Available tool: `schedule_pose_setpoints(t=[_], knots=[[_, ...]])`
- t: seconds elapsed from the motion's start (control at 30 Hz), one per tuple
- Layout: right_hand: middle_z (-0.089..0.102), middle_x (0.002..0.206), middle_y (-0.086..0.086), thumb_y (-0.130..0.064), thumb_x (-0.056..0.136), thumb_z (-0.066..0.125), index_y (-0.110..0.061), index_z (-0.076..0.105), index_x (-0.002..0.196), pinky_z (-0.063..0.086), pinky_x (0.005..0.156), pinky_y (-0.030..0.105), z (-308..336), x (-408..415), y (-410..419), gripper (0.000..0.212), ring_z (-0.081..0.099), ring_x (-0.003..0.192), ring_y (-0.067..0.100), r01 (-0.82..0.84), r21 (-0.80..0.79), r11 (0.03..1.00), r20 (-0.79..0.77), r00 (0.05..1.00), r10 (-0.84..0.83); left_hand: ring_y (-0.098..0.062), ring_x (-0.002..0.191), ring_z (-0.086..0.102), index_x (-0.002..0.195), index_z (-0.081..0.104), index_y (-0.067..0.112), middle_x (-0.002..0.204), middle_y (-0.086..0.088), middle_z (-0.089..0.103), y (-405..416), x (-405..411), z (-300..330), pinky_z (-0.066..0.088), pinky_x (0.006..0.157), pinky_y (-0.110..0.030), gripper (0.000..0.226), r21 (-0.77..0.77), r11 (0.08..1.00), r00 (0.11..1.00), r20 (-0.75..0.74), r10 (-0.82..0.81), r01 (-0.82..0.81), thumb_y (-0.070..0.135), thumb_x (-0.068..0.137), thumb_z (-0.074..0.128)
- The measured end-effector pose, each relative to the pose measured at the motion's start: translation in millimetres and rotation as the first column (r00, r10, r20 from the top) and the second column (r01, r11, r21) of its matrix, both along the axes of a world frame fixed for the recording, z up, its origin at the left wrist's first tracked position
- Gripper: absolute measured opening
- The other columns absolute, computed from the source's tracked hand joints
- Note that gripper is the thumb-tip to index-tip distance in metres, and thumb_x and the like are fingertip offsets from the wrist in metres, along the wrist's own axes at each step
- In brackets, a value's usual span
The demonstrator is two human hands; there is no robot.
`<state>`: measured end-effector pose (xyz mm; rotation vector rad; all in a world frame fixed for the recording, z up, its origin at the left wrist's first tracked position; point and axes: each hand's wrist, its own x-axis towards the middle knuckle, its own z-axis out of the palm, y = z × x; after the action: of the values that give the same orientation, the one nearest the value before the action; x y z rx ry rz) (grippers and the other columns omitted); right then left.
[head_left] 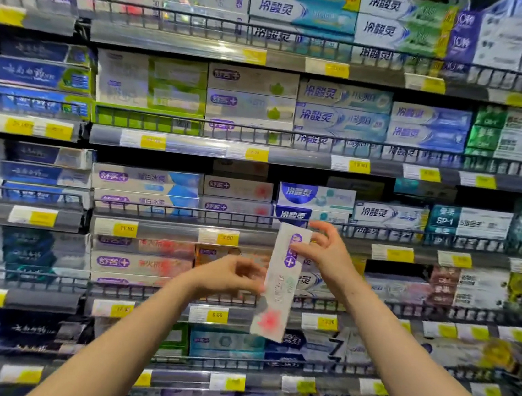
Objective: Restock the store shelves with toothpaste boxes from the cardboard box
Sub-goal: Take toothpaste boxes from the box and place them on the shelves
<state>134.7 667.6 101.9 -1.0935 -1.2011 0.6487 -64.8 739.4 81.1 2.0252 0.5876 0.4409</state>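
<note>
a long white cardboard toothpaste box with a purple logo and a red splash near its lower end (279,282) is held upright in the air in front of the grey wire-fronted store shelves (185,211), roughly level with the middle rows. the right hand (325,252) pinches its upper end between thumb and fingers, carrying the weight, while the left hand (232,276) sits at the box's left edge with fingers loosely curled; motion blur makes it unclear whether it truly grips or only steadies the side. holding it on end looks like a way to turn the box and read its face before laying it flat, since the stocked boxes all lie lengthwise. the matching white boxes with the same purple logo and red splash (236,199) sit on the shelf just above and left of the held box, with a gap over them, so that stack seems the likely home. the cardboard supply box is not in view.
</note>
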Motion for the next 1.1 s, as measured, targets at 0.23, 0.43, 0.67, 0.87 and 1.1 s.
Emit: schedule_pose_setpoints(t=[0.23, 0.43, 0.67, 0.87, 1.1], knots=[[0.059, 0.108, 0.004, -0.013, 0.077, 0.071, -0.02, 0.043, 0.121, 0.053, 0.078, 0.028, 12, -3, 2, 0.053, 0.061, 0.096, 0.014, -0.084, -0.027, 0.996, 0.192, 0.977, 0.088, -0.021, 0.095, 0.065, 0.118, 0.051, 0.017, 0.109, -0.01, 0.065, -7, 19, 5, 0.056, 0.08, -0.032, 0.044, 0.014, 0.99, 0.974, 0.182, 0.134, -0.139, 0.015, 0.078, 0.07], [0.058, 0.118, -0.01, -0.028, 0.08, 0.069, -0.036, 0.052, 0.116, 0.054, 0.087, 0.034, -2, -1, 12, 0.041, 0.059, 0.104, 0.011, -0.071, -0.054, 0.996, 0.524, 0.847, 0.089, -0.019, 0.096, 0.066, 0.103, 0.054, 0.016, 0.106, -0.007, 0.067, 4, 8, 14, 0.055, 0.081, -0.029, 0.031, -0.158, 0.956, 0.866, 0.406, 0.291, -0.247, 0.013, 0.077, 0.07], [0.055, 0.112, -0.008, -0.019, 0.083, 0.064, -0.023, 0.053, 0.122, 0.043, 0.071, 0.011, 36, -7, 48, 0.04, 0.052, 0.101, 0.008, 0.076, 0.081, 0.994, 0.67, 0.734, -0.111, -0.011, 0.096, 0.059, 0.11, 0.059, 0.018, 0.103, 0.003, 0.063, 78, -64, 39, 0.047, 0.087, -0.024, 0.029, 0.43, 0.645, 0.773, 0.411, 0.484, -0.632, 0.021, 0.082, 0.067], [0.057, 0.125, 0.001, -0.028, 0.084, 0.061, -0.027, 0.049, 0.129, 0.044, 0.091, 0.036, 73, -27, 104, 0.047, 0.052, 0.113, 0.02, 0.243, 0.237, 0.941, 0.844, 0.429, -0.323, -0.029, 0.114, 0.051, 0.121, 0.055, 0.007, 0.121, -0.012, 0.058, 144, -91, 77, 0.037, 0.098, -0.036, 0.043, 0.791, 0.307, 0.805, 0.354, 0.476, -0.529, 0.022, 0.081, 0.058], [0.057, 0.126, -0.005, -0.034, 0.089, 0.052, -0.034, 0.047, 0.126, 0.034, 0.089, 0.035, 82, -36, 154, 0.037, 0.049, 0.112, 0.022, 0.226, 0.448, 0.865, 0.894, -0.131, -0.429, -0.031, 0.106, 0.058, 0.126, 0.053, 0.017, 0.119, -0.008, 0.061, 193, -86, 66, 0.045, 0.09, -0.053, 0.061, 0.928, 0.082, 0.758, 0.245, 0.604, -0.365, 0.046, 0.075, 0.035]])
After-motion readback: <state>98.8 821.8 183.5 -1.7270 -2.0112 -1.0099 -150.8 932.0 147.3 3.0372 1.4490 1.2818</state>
